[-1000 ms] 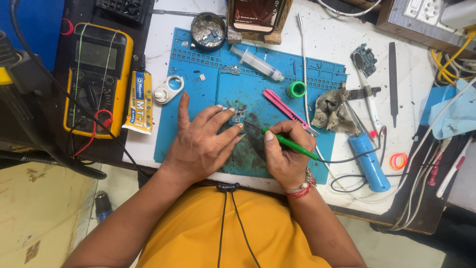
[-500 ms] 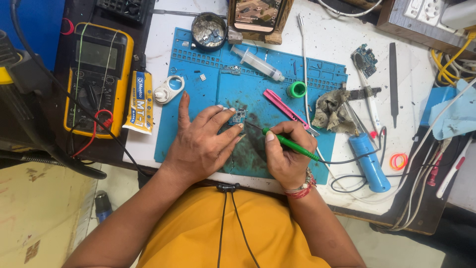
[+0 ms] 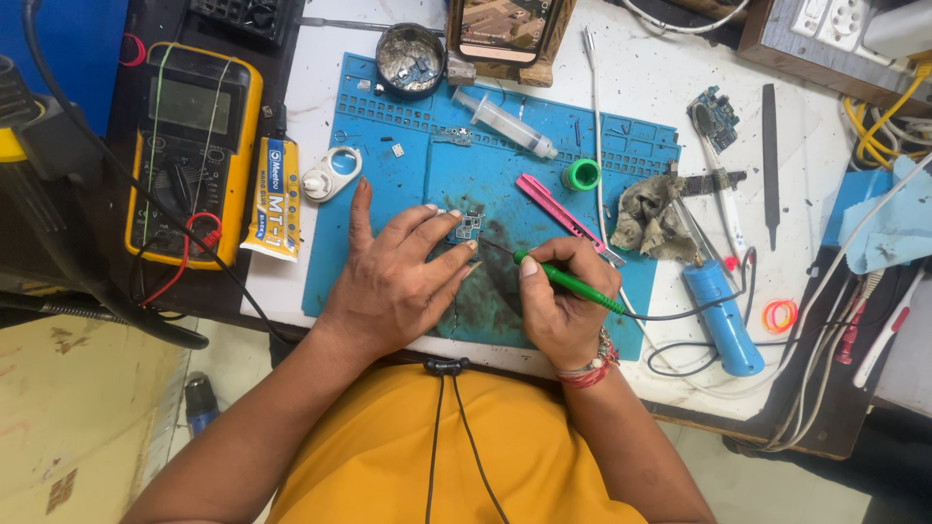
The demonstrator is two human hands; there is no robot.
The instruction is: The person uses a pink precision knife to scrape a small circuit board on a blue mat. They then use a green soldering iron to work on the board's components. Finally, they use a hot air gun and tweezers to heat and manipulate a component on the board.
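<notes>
My left hand (image 3: 393,277) lies flat on the blue work mat (image 3: 388,209), its fingertips pressing down a small blue circuit board (image 3: 465,228). My right hand (image 3: 563,301) grips a green-handled soldering iron (image 3: 568,281) like a pen. Its thin tip points left toward the board. A black cord runs from the iron to the right across the mat and table.
A yellow multimeter (image 3: 189,146) and a yellow tube (image 3: 275,199) lie to the left. On the mat sit a syringe (image 3: 505,121), a pink knife (image 3: 563,213), a green tape roll (image 3: 582,175) and a round tin (image 3: 410,58). A grey rag (image 3: 646,213) and a blue cylinder (image 3: 720,315) are to the right.
</notes>
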